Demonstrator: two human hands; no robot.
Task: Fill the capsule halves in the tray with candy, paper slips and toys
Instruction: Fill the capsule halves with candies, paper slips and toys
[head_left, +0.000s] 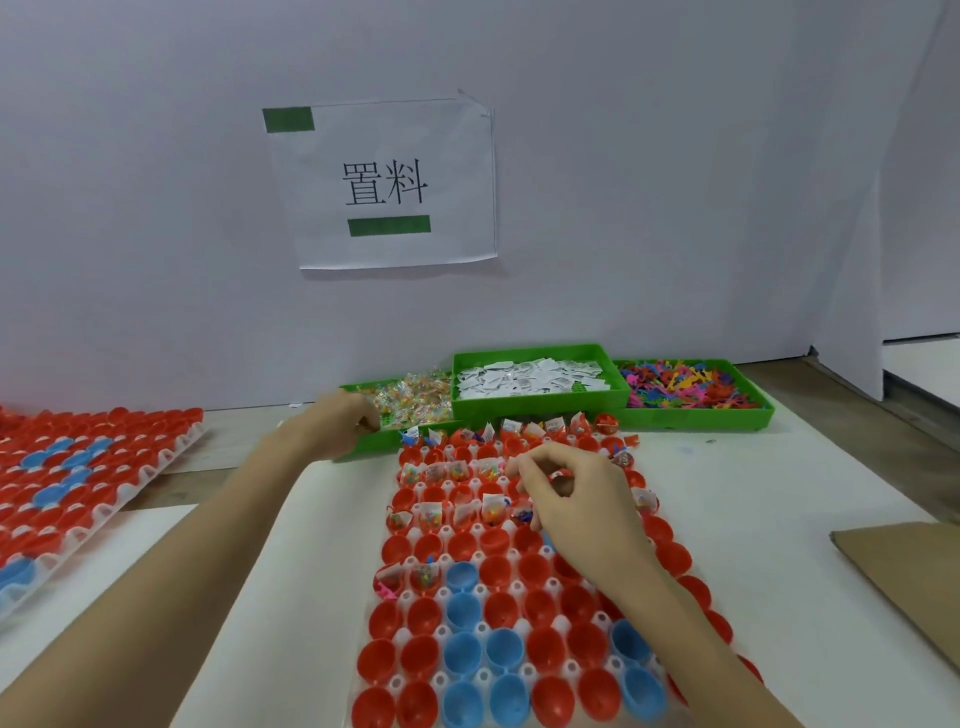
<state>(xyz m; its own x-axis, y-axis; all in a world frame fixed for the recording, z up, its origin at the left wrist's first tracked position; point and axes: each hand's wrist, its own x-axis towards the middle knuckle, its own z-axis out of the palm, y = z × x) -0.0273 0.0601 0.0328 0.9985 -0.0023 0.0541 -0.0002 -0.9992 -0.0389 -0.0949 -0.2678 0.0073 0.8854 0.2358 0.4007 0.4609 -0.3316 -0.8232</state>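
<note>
While the left hand (337, 423) reaches with curled fingers into the far green plastic bin of wrapped candy (415, 397), the right hand (571, 496) is held pinched over red capsule halves in the white tray (519, 587); what is pinched cannot be told. Near rows likely remain to be filled.

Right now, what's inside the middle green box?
The middle green box holds a heap of white paper slips, some with small print. Whatever lies under the heap, and the box floor, is covered, so I cannot tell.
</note>
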